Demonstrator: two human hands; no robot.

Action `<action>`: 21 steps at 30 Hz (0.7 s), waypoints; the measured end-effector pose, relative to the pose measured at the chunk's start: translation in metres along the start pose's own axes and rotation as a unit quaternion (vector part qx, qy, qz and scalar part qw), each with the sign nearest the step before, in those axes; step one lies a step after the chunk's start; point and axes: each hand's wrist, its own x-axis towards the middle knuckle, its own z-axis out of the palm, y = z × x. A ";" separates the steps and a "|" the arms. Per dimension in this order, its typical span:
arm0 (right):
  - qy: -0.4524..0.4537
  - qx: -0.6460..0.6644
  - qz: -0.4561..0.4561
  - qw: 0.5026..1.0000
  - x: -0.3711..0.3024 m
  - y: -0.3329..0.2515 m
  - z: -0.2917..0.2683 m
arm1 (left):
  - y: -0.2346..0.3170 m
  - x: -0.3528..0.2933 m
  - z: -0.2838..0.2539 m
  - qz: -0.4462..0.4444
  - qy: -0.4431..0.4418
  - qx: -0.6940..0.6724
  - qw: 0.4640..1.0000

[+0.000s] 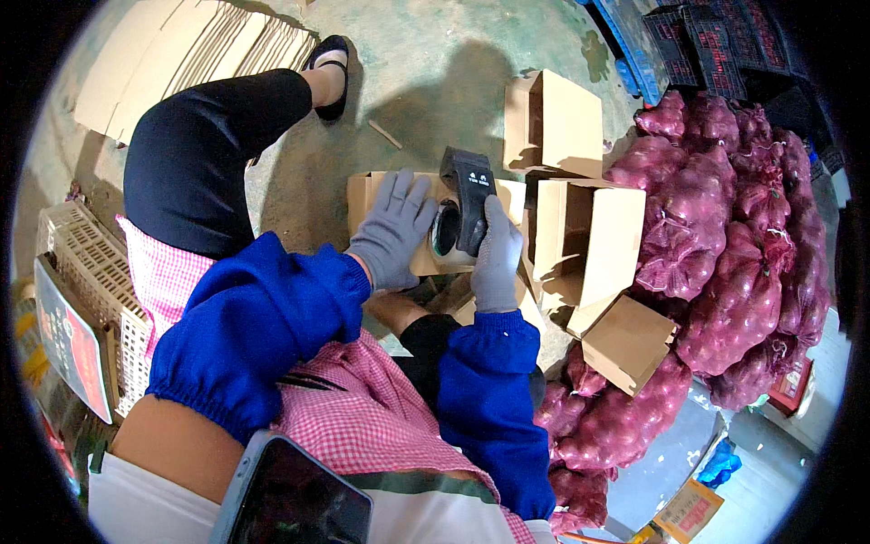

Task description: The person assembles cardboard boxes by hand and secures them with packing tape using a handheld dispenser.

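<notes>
Head cam: R hand (pixel 498 258) fingers clamped on blk tape dispenser (pixel 471 204), ctr frame, long axis approx. vert.; L hand (pixel 391 227), fingers slightly apart, just L of it, over carton (pixel 430 266).

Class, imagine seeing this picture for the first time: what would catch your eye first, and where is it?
Probably the heap of shiny purple-red net sacks filling much of the right side. Next might come the bright blue sleeves below the centre. Near the middle, the grey-gloved right hand holds a black tape dispenser, with the left hand beside it over a cardboard box.
</notes>
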 end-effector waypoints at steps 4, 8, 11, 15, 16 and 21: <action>-0.003 -0.010 0.032 0.999 -0.004 -0.006 0.000 | -0.002 0.001 0.004 0.014 0.010 0.010 1.000; -0.024 -0.046 0.018 0.998 -0.028 -0.016 0.002 | -0.003 -0.003 0.007 0.015 0.017 0.020 1.000; -0.035 -0.024 0.019 0.999 -0.043 -0.011 -0.018 | 0.003 0.000 0.008 0.035 0.008 0.029 0.999; -0.024 -0.033 -0.002 0.999 -0.064 -0.012 -0.028 | 0.001 0.001 0.006 0.040 0.012 0.031 0.999; -0.019 0.002 0.021 1.000 -0.071 -0.015 -0.027 | 0.003 0.000 0.005 0.052 0.002 0.031 0.998; -0.002 0.011 0.052 0.999 -0.111 -0.014 -0.053 | 0.011 0.005 0.001 0.052 0.012 0.052 0.997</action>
